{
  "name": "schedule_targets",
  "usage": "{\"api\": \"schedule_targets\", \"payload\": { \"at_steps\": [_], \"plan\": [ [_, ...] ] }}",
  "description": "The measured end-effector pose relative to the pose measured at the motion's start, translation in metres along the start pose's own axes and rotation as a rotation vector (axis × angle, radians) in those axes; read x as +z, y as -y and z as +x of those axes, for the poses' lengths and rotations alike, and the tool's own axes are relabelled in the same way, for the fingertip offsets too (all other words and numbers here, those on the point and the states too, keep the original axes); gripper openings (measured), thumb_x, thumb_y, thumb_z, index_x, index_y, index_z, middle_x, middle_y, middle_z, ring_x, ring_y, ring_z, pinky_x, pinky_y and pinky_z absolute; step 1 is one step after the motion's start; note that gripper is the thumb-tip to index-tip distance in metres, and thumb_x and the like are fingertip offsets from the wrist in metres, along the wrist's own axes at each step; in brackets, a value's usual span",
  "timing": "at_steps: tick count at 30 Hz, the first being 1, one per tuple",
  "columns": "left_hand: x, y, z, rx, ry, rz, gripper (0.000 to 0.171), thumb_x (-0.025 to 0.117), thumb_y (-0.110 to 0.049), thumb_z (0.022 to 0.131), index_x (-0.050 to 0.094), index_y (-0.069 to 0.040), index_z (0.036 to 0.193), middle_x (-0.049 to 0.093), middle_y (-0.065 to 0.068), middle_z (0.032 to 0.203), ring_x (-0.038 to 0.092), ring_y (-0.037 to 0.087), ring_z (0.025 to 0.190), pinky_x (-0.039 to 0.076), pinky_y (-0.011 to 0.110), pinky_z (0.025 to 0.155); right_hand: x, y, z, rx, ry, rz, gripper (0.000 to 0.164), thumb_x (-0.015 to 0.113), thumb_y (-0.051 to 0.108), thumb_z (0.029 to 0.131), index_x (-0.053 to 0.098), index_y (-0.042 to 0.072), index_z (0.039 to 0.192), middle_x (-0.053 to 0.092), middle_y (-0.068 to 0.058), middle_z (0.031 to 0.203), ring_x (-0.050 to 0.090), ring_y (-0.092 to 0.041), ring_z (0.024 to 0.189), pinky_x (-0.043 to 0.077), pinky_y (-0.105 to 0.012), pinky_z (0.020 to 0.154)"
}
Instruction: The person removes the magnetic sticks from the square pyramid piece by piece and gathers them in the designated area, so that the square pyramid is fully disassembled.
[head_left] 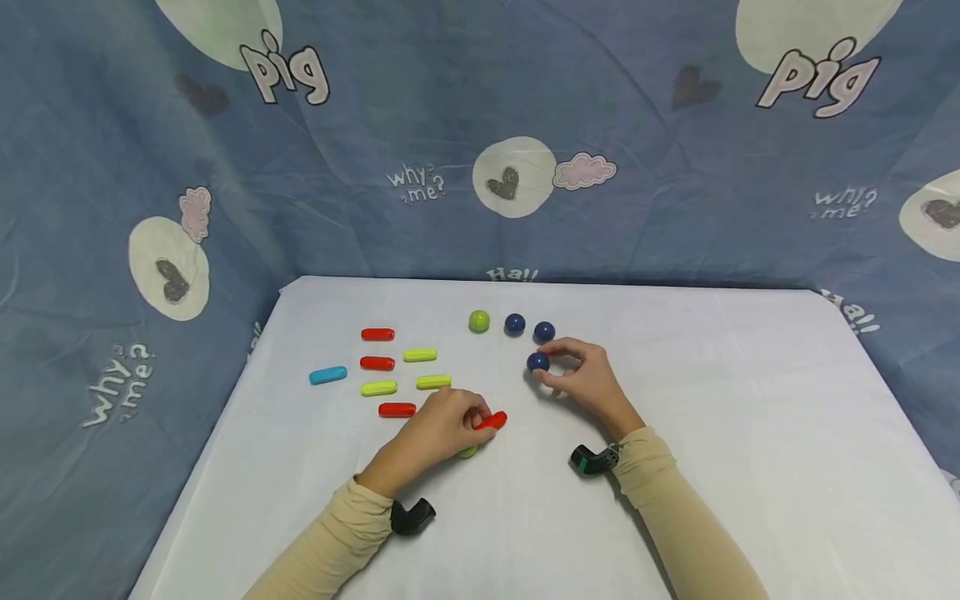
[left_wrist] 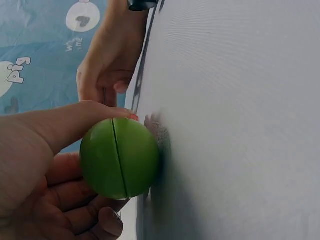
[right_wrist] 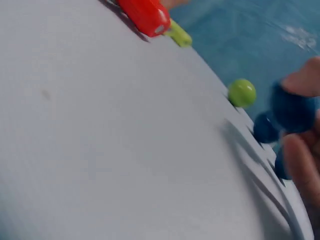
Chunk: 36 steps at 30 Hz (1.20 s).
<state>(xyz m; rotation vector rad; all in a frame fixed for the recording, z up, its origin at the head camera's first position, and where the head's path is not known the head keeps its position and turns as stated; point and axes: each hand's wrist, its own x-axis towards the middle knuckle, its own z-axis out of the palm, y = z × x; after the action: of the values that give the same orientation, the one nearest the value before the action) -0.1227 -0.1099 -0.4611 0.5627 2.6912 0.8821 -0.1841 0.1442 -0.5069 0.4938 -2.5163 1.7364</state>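
Note:
My left hand (head_left: 447, 421) pinches a short red stick (head_left: 491, 421) between thumb and fingers, low over the table; in the right wrist view the red stick (right_wrist: 146, 17) shows its rounded end. A green ball (left_wrist: 120, 159) with a seam line sits close by the left thumb, mostly covered by that hand in the head view. Whether the hand touches this ball I cannot tell. My right hand (head_left: 588, 381) holds a dark blue ball (head_left: 537, 362) between thumb and fingertips. Just beyond it lie two more blue balls (head_left: 514, 325) and a light green ball (head_left: 479, 321).
Left of my hands, red sticks (head_left: 377, 363), yellow-green sticks (head_left: 378, 388) and one blue stick (head_left: 327, 375) lie spread on the white-covered table (head_left: 712, 375). A blue printed cloth (head_left: 645, 225) hangs behind and at the left.

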Motion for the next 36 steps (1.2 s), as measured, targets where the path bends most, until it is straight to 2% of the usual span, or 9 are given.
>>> {"api": "schedule_targets", "payload": {
  "at_steps": [5, 7, 9, 11, 14, 18, 25, 36],
  "plan": [
    [0.0004, 0.0002, -0.0006, 0.009, -0.004, -0.018, 0.012, 0.082, -0.018, 0.086, 0.077, -0.01, 0.094, 0.058, -0.008, 0.067, 0.053, 0.007, 0.064, 0.043, 0.02, 0.06, -0.0082, -0.0006, 0.0023, 0.065, -0.201, 0.123, 0.038, 0.084, 0.003, 0.083, 0.07, -0.003, 0.118, 0.071, -0.024, 0.118, 0.065, 0.004, 0.098, 0.054, -0.014, 0.064],
    [0.0008, 0.0001, -0.0006, 0.009, -0.001, -0.018, 0.014, 0.081, -0.018, 0.087, 0.077, -0.01, 0.098, 0.057, -0.008, 0.068, 0.052, 0.007, 0.065, 0.042, 0.021, 0.06, -0.0088, -0.001, 0.003, 0.082, -0.266, 0.146, 0.04, 0.084, 0.003, 0.083, 0.069, -0.002, 0.12, 0.07, -0.023, 0.12, 0.065, 0.002, 0.099, 0.056, -0.015, 0.065],
    [0.0015, -0.0002, -0.0002, 0.008, 0.009, -0.013, 0.018, 0.08, -0.018, 0.088, 0.078, -0.009, 0.103, 0.057, -0.008, 0.068, 0.052, 0.008, 0.065, 0.041, 0.021, 0.06, -0.0092, -0.0031, 0.0037, 0.105, -0.323, 0.124, 0.041, 0.084, 0.003, 0.083, 0.07, 0.0, 0.121, 0.069, -0.02, 0.12, 0.065, -0.003, 0.102, 0.057, -0.016, 0.07],
    [0.002, -0.0003, 0.0, 0.002, 0.015, -0.006, 0.021, 0.079, -0.018, 0.089, 0.078, -0.009, 0.107, 0.056, -0.007, 0.068, 0.051, 0.009, 0.065, 0.04, 0.021, 0.06, -0.0088, -0.0046, 0.0047, 0.124, -0.35, 0.075, 0.041, 0.084, 0.004, 0.083, 0.071, 0.003, 0.122, 0.068, -0.016, 0.121, 0.067, -0.013, 0.106, 0.057, -0.02, 0.081],
    [0.0023, -0.0006, 0.0, -0.007, 0.02, -0.001, 0.018, 0.078, -0.018, 0.089, 0.078, -0.01, 0.104, 0.057, -0.007, 0.07, 0.052, 0.01, 0.067, 0.041, 0.023, 0.061, -0.0075, -0.0071, 0.0059, 0.147, -0.347, -0.039, 0.041, 0.085, 0.006, 0.082, 0.073, 0.006, 0.121, 0.068, -0.013, 0.122, 0.066, -0.024, 0.114, 0.051, -0.03, 0.102],
    [0.0023, -0.0015, -0.0004, -0.019, 0.023, -0.003, 0.011, 0.078, -0.019, 0.088, 0.076, -0.013, 0.098, 0.059, -0.007, 0.073, 0.054, 0.01, 0.07, 0.044, 0.024, 0.064, -0.006, -0.0094, 0.0062, 0.159, -0.306, -0.114, 0.04, 0.084, 0.007, 0.083, 0.071, 0.005, 0.121, 0.069, -0.015, 0.126, 0.064, -0.031, 0.122, 0.044, -0.043, 0.114],
    [0.0024, -0.0025, -0.0003, -0.038, 0.037, -0.009, 0.011, 0.078, -0.02, 0.088, 0.074, -0.014, 0.096, 0.059, -0.007, 0.074, 0.054, 0.009, 0.071, 0.044, 0.023, 0.064, -0.0071, -0.0077, 0.0058, 0.133, -0.272, -0.141, 0.042, 0.085, 0.008, 0.083, 0.071, 0.005, 0.123, 0.07, -0.016, 0.128, 0.064, -0.032, 0.124, 0.044, -0.044, 0.115],
    [0.0038, -0.0009, -0.0004, -0.029, 0.036, 0.012, 0.012, 0.078, -0.022, 0.088, 0.074, -0.016, 0.097, 0.06, -0.008, 0.074, 0.055, 0.009, 0.071, 0.045, 0.024, 0.065, -0.0071, -0.0069, 0.0057, 0.123, -0.257, -0.141, 0.042, 0.085, 0.011, 0.083, 0.072, 0.004, 0.122, 0.071, -0.016, 0.128, 0.064, -0.032, 0.125, 0.041, -0.044, 0.117]
  ]
}}
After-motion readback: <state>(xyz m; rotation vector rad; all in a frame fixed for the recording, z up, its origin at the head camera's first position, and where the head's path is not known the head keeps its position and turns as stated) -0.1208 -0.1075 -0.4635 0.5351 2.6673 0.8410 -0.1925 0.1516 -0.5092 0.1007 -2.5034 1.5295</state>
